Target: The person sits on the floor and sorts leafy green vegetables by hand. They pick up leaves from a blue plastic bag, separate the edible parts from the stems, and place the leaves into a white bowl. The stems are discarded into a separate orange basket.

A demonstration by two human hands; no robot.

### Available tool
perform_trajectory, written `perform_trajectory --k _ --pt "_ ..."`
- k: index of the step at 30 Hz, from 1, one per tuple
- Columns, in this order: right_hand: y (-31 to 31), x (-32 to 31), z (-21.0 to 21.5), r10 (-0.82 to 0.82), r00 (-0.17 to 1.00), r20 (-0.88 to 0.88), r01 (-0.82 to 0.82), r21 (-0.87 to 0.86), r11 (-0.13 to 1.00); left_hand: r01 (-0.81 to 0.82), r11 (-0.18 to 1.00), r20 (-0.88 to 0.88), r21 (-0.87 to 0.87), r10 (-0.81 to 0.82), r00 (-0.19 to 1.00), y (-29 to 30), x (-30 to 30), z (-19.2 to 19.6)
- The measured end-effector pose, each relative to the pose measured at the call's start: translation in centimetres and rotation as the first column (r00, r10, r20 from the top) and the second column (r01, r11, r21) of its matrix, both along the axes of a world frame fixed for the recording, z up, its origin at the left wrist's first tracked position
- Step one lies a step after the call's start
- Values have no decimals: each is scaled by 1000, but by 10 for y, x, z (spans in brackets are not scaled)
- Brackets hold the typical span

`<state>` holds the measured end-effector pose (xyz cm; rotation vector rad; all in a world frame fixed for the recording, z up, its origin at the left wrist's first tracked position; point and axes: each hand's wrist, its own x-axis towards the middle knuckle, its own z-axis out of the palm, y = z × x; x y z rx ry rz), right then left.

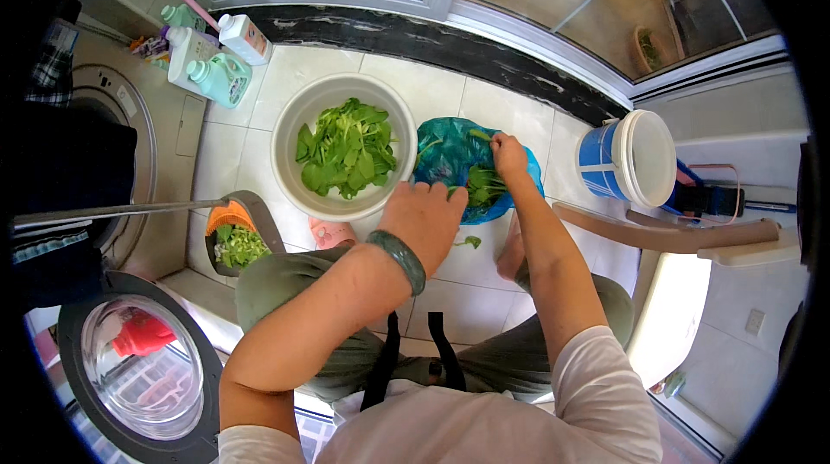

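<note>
Now, left hand: here it is, the left hand (424, 215), bent over the bag's near edge, fingers curled; whether they've closed on anything, I can't tell, the back of the hand blocks the view.
Loose leaf: one leaf (468, 242) down on the tiled floor, just this side of the bag, easy to tread on.
Dustpan: off to the left, the dustpan (270, 230) carries chopped green scraps (238, 248); a sensible spot for anything limp or tough.
Right hand: and the right hand (510, 157), fingers drawn together, pinching a green stem (479, 134) above the bag! Light fingertips look best here, since a hard squeeze would likely bruise it.
Blue bag: the plastic bag (445, 153) slumps open under both hands, more leafy stems (484, 180) inside; lifting one at a time should avoid tangles.
Basin: just left of the bag, the pale basin (284, 148) holds a loose heap of leaves (350, 148); laying pieces in gently should save them from crushing.
</note>
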<state>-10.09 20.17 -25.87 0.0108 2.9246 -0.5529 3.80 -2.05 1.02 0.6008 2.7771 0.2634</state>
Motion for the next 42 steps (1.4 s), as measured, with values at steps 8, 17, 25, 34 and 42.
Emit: perform_trajectory --k 8,17,25,34,42 --pt "-23 -37 98 252 960 119 -208 -295 932 -78 983 -111 163 97 989 -14 -24 -2" --pt "-104 16 260 661 687 301 -294 -717 632 -281 919 -140 276 327 934 -30 -43 3" --pt "-49 22 230 376 836 399 -30 -652 758 -331 846 -248 419 457 854 -106 -8 34" --pt "42 27 70 2 883 470 184 -350 918 -776 630 -195 -33 757 623 -330 153 -125" --pt "58 30 -29 151 964 220 -120 -151 981 -758 410 230 508 783 578 -290 120 -109"
